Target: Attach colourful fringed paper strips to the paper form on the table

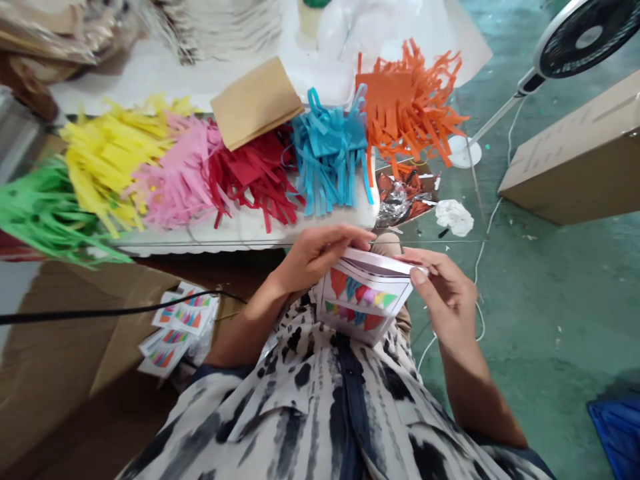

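Observation:
A printed packet (367,300) with pictures of coloured tassels on its front is held over my lap, its top edge slightly parted. My left hand (323,253) grips its upper left corner. The upper right corner is pinched by my right hand (443,290), thumb in front and fingers behind. Just beyond my hands, fringed paper tassels lie along the table edge: green (47,207), yellow (117,157), pink (177,173), red (253,173), blue (330,157) and orange (410,100). A folded brown paper piece (257,103) rests across the red and pink ones.
Similar printed packets (173,327) lie in an open cardboard box (95,333) at lower left, with a black cable (125,310) crossing above. A fan (575,47) and a closed carton (580,150) stand on the right. A white cord (483,267) runs along the green floor.

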The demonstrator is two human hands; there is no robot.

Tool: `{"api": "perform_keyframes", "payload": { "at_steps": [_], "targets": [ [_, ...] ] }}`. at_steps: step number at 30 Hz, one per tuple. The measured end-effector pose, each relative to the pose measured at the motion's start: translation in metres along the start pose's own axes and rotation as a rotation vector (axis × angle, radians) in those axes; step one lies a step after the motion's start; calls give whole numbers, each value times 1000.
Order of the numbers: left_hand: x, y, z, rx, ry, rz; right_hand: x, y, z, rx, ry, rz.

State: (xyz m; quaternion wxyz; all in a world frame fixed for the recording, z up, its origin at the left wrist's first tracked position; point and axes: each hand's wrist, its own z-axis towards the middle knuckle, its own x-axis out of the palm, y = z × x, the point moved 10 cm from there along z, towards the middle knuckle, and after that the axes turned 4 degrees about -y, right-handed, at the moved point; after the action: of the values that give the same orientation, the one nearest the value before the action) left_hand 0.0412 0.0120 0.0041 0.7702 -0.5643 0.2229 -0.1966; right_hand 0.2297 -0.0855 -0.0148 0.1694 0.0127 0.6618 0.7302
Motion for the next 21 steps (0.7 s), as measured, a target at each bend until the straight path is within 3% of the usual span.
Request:
{"api": "perform_keyframes", "payload": {
  "at_steps": [3,7,11,16,21],
  "targets": [
    [8,-20,4,133,124,106,1,-8,-2,80,1,85],
    [14,-28,9,183,200,158,0,-8,-5,88,29,107],
    [26,-30,24,147,285,233,0,-2,-5,52,79,10],
    [47,-29,36,65,497,121,2,-3,-7,46,60,-9],
    [43,-14,32,4,552,15,9,-20,-19,87,38,-14]
  ]
}}
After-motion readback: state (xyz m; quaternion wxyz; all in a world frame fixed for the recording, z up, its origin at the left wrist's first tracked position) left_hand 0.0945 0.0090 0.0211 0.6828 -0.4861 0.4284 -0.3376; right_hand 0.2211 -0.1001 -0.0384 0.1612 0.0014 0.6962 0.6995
